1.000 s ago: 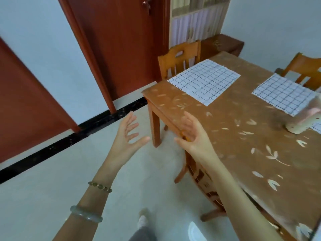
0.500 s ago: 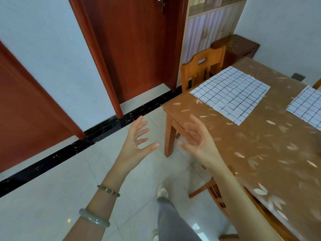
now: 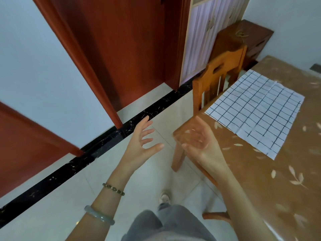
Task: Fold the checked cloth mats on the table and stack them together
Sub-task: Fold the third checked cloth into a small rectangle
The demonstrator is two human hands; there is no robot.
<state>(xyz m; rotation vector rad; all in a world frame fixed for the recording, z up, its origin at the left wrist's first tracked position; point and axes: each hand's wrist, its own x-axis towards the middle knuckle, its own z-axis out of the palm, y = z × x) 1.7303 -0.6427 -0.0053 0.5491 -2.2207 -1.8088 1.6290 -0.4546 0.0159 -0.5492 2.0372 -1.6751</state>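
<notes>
While I stand by the corner of the desk (image 3: 260, 180), both my hands are raised in front of me and hold nothing. My left hand (image 3: 139, 148) is spread, its fingers fanned apart and pointing toward 1 o'clock above the pale floor tiles (image 3: 52, 214). My right hand (image 3: 203, 146), at 3 o'clock from it and not touching it, is open too, palm turned toward the left one, fingers loosely bent; it is blurred and shows in front of the desk's near corner. One checked cloth mat (image 3: 257, 108) lies flat and unfolded on the desk at 2 o'clock from my right hand, well apart from it. A wooden chair (image 3: 224, 66) stands at the desk's edge, at 11 o'clock from the mat. A beaded bracelet (image 3: 113, 189) and a pale bangle (image 3: 99, 215) sit on my left forearm.
</notes>
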